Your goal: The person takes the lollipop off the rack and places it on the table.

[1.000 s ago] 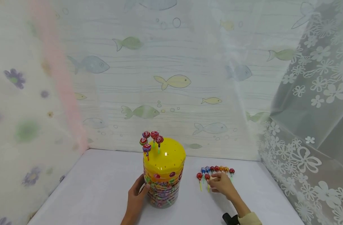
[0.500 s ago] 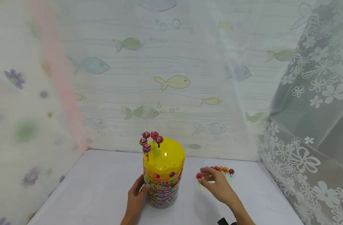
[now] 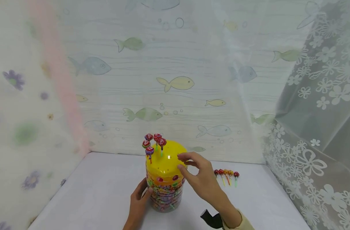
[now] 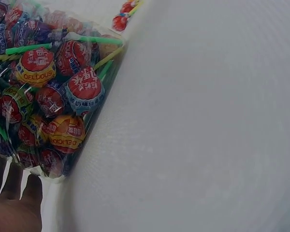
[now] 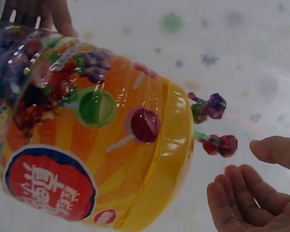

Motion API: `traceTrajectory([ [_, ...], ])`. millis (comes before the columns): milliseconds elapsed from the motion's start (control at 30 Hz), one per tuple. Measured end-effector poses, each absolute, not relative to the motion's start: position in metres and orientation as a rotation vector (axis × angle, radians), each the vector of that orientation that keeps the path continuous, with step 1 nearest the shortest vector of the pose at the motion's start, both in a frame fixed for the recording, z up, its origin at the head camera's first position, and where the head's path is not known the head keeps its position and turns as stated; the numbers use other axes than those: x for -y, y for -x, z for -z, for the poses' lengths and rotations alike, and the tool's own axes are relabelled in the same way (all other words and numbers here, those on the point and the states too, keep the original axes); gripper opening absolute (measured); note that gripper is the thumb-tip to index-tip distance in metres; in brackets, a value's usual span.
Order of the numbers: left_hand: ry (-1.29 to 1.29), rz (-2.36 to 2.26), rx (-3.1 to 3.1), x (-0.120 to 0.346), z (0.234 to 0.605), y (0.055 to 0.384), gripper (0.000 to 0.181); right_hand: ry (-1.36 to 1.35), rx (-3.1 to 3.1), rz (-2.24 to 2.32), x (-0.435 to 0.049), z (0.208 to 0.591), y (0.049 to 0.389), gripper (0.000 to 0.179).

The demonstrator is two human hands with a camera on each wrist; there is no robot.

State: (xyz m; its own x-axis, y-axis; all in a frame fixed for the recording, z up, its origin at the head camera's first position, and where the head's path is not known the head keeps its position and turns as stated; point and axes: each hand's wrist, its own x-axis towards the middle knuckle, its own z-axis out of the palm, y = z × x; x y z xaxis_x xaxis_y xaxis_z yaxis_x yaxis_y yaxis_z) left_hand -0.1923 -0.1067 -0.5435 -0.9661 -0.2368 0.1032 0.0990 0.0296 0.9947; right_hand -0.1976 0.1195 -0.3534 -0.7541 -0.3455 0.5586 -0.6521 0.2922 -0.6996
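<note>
A large candy jar with a yellow lid stands on the white table; wrapped lollipops show through its clear wall in the left wrist view. Several lollipops stand upright at the left of the lid, which is dotted with small holes. Against the jar's left side rests my left hand, thumb toward the front and fingers extended along the wall. My right hand is at the lid's right edge, thumb and fingers apart. The right wrist view shows nothing between those fingers.
Several loose lollipops lie in a row on the table to the right; my right hand hides the left part of that group. Behind the table hangs a fish-print curtain, with a flower-patterned sheet at the right.
My right hand has left the loose lollipops and moved left and up to the jar's lid. The left hand and the jar have stayed in place.
</note>
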Motion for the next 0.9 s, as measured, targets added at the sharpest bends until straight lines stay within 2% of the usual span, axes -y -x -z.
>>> traceTrajectory([
  [300, -0.124, 2.014, 2.054, 0.106, 0.542, 0.19, 0.063, -0.947, 2.375, -1.595, -0.09, 0.331, 0.221, 0.059],
  [633, -0.112, 2.012, 2.05, 0.106, 0.54, 0.19, 0.061, -1.116, 2.38, -1.717, -0.078, 0.323, 0.237, 0.052],
  [900, -0.114, 2.012, 2.064, 0.105, 0.54, 0.187, 0.061, -1.077, 2.378, -1.731, -0.068, 0.322, 0.237, 0.048],
])
